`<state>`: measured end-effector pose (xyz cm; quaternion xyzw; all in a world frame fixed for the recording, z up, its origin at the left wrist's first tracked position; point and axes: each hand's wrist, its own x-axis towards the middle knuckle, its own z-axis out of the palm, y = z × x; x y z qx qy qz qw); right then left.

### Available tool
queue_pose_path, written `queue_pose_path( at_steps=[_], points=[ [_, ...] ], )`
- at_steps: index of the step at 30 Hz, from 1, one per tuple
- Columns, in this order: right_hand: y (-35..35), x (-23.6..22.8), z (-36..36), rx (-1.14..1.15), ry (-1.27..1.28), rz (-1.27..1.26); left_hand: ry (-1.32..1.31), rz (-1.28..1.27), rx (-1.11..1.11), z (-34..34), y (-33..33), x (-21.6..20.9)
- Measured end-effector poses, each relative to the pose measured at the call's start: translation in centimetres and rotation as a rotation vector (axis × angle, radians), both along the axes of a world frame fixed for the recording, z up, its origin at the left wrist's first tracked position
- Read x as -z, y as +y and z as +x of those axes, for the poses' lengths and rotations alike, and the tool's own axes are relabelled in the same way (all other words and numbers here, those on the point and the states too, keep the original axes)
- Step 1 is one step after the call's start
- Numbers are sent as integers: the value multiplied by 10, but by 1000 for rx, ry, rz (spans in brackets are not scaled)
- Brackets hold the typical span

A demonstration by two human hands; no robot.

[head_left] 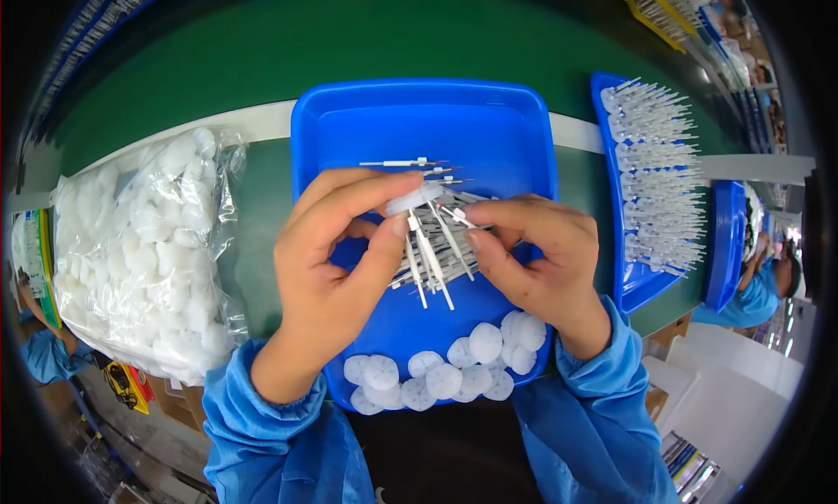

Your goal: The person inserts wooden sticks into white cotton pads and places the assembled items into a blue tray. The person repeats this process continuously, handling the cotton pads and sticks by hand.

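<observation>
Over the blue tray (pixel 410 137), the left hand (pixel 336 251) pinched a white disc (pixel 406 200), several slim pins already hanging from it; the right hand (pixel 550 264) gripped another pin (pixel 456 216) between thumb and forefinger. Beneath, a heap (pixel 456 266) of straight, stiff pins lay unused, and flat, translucent discs (pixel 443 380) sat bare near the rim. Farther out, a crinkled clear bag (pixel 148 251) bulged with more, while a side tray (pixel 650 290) bristled with pin-filled discs (pixel 655 181).
</observation>
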<state>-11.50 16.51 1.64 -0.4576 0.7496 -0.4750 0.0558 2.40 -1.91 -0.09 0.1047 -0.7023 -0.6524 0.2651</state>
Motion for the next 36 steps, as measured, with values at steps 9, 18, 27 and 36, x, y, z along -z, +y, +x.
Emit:
queue_pose_path(
  at_steps=[9,18,27,36],
  points=[
    [-7,-4,11,67,-6,104,-22,-91,-42,-5,9,3],
    [-7,-1,8,105,488,109,-111,-429,-71,-2,12,-8],
    [-13,2,1,-14,598,0,-129,-306,-68,6,15,-3],
    [-6,-7,-11,-14,280,-11,-113,-138,20,2,3,-5]
  ],
)
